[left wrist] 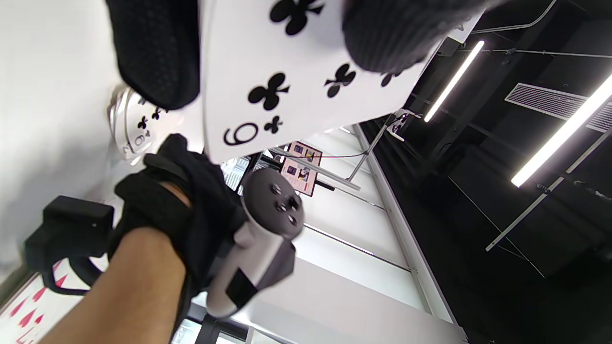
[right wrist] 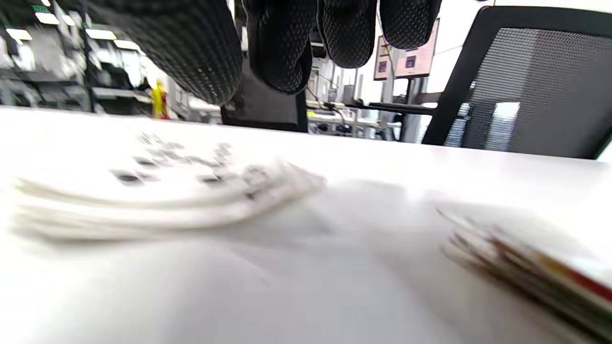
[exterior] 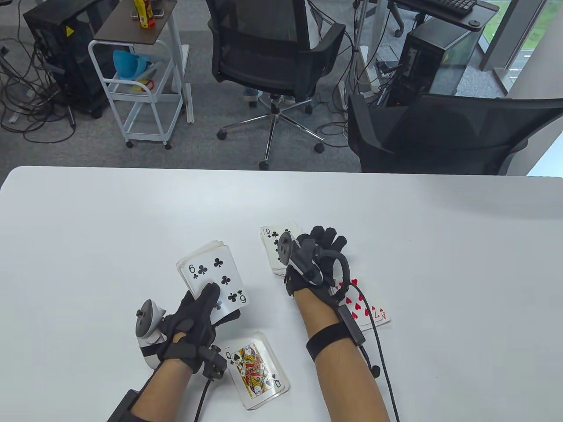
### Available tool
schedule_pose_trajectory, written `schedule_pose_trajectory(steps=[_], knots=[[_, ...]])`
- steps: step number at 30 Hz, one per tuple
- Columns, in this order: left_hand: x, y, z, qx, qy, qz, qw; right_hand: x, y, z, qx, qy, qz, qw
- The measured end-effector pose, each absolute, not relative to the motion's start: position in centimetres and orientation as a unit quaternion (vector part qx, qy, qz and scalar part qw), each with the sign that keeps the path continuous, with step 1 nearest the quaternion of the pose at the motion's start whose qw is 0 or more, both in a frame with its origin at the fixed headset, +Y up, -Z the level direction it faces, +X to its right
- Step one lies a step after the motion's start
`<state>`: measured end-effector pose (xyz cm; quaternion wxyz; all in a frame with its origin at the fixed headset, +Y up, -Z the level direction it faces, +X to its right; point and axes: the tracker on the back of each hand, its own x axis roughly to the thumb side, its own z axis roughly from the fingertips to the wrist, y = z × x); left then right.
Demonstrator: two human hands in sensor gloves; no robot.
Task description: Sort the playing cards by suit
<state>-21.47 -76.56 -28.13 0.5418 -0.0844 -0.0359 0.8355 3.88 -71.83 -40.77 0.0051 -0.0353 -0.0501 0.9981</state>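
My left hand (exterior: 200,314) grips a stack of cards face up, the six of clubs (exterior: 217,277) on top and the thumb across its near end. The left wrist view shows that card (left wrist: 287,91) close up. My right hand (exterior: 323,246) hovers with relaxed fingers (right wrist: 282,52) holding nothing, just right of the clubs pile (exterior: 273,248), whose top card is a nine. That pile is a blur in the right wrist view (right wrist: 158,205). A hearts pile (exterior: 371,314) topped by a seven lies under my right wrist. The queen of spades pile (exterior: 257,371) lies beside my left wrist.
The white table (exterior: 110,228) reaches to a far edge, with two black office chairs (exterior: 440,132) behind it. A white trolley (exterior: 140,88) and computer towers stand on the floor beyond. A blurred pile with a red edge (right wrist: 526,267) lies at the right of the right wrist view.
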Motion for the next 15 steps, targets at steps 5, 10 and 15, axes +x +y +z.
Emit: schedule_pose_trajectory(steps=[5,10,15], knots=[[-21.3,-76.8,-28.1,-0.087,-0.032,0.829,0.551,4.1,-69.0,-36.0,0.043,-0.091,0.984,0.15],[-21.2,-77.0,-27.9,-0.091,-0.029,0.819,0.566,3.7,-69.0,-30.2,0.145,-0.107,0.922,0.343],[-20.7,-77.3,-27.8,-0.104,-0.034,0.803,0.586,2.8,-70.9,-28.1,0.178,-0.099,0.934,0.294]])
